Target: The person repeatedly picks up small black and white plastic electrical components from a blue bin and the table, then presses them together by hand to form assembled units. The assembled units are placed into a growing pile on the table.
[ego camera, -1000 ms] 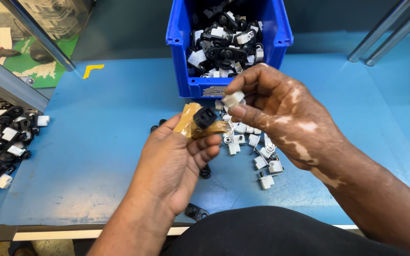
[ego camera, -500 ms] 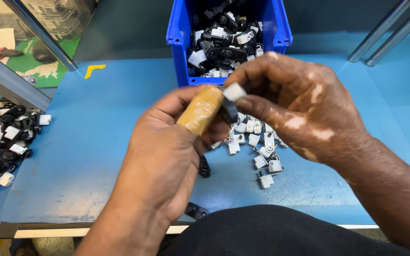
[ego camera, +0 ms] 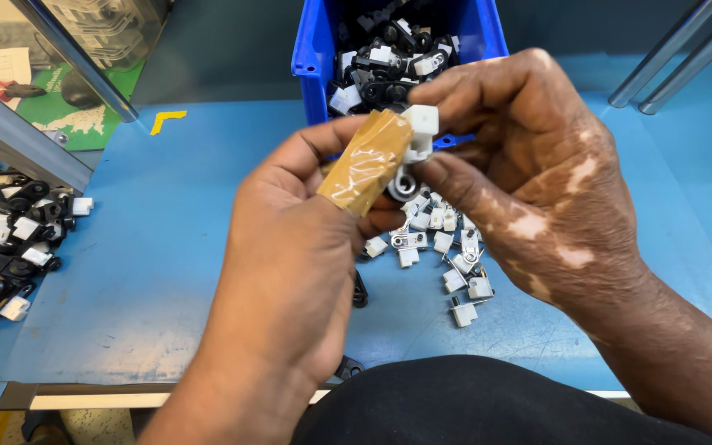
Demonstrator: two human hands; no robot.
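Clip: small white plastic clip (ego camera: 419, 132) with a round metal ring at its lower end, held up in the air above the table (ego camera: 166, 247), in front of the blue bin (ego camera: 311, 74).
Right hand: the right hand (ego camera: 537, 189) comes in from the right; its fingers (ego camera: 471, 91) curl over the clip from above while the thumb presses from below, so the clip is pinched between them at the white block.
Left hand: the left hand (ego camera: 290, 272) rises from the lower middle; its thumb, wrapped in brown tape (ego camera: 368, 161), lies against the left side of the clip, touching it. The other left fingers are folded behind and mostly hidden, so whether they hold the ring end cannot be told.
Position: the clip sits between the taped thumb and the right fingertips, upright, white end on top.
Loose clips: a scatter of the same white clips (ego camera: 447, 255) lies on the table just below the hands.
Bin: holds a heap of black and white parts (ego camera: 389, 58).
Left pile: more black and white parts (ego camera: 6, 247) lie at the left edge of the table, well apart from the hands.
Black piece: one dark part (ego camera: 360, 290) lies on the table beside the left hand.
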